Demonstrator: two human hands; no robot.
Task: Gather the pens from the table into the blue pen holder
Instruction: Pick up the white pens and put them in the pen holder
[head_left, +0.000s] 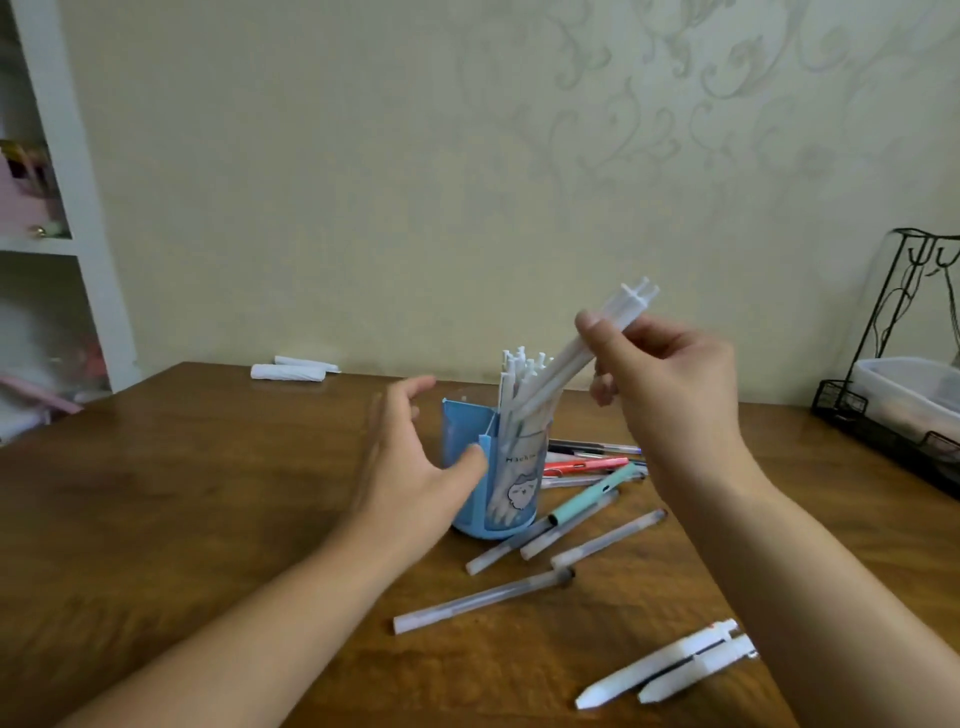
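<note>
Pen holder (493, 483) label perhaps "Hachiw…" | left hand (415, 457) relaxed, touching it | right hand (670, 379) pinches white pens (582, 353)

Blue pen holder (470, 470) stands upright, white pens (514, 395) inside; grey, mint and red pens (582, 512) lie scattered just right of it.

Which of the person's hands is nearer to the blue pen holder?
Left. The left hand touches the holder's near side with its thumb; the right hand is raised above and to its right, gripping white pens.
</note>
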